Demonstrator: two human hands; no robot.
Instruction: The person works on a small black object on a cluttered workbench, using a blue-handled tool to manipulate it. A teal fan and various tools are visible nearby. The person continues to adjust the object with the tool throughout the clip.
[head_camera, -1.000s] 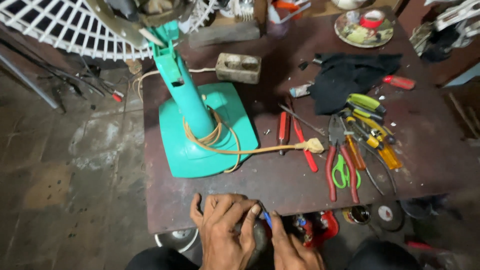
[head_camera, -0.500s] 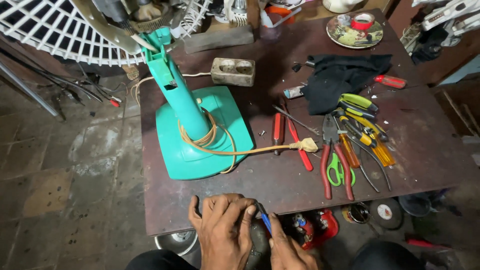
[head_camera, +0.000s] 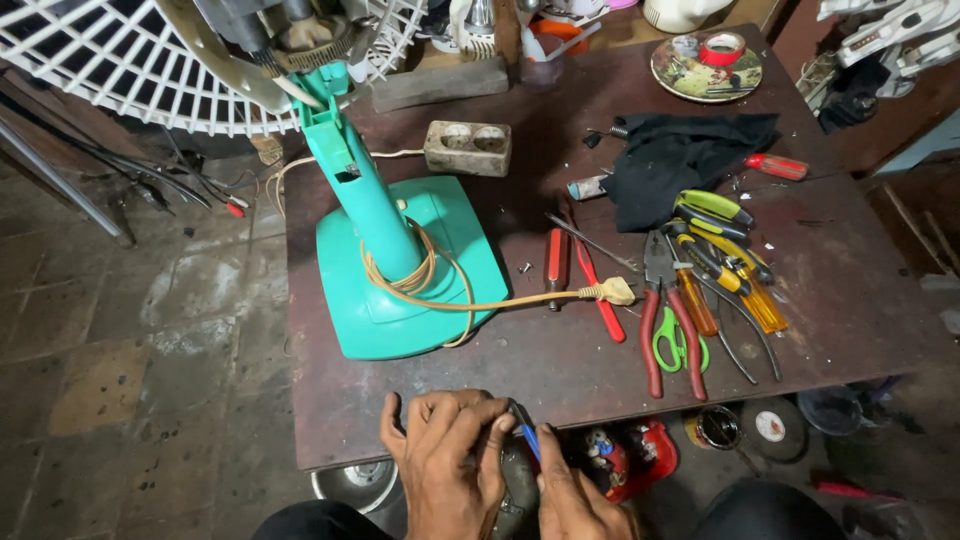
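Dark rounded part just off the tabletop's near edge, gripped from both sides: left hand curled over its top, right hand closed beside it, pinching a blue-handled tool. Teal fan base by the left edge; red-handled pliers toward the right edge.

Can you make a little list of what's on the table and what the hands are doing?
left hand: grips a dark rounded part at the table's near edge
right hand: touches the same part, next to a thin blue tool
table: dark, worn
fan stand: teal, upright, cord looped round it
plug: lying at the cord's end
pliers: red handles, among screwdrivers
scissors: green handles
black cloth: behind the tools
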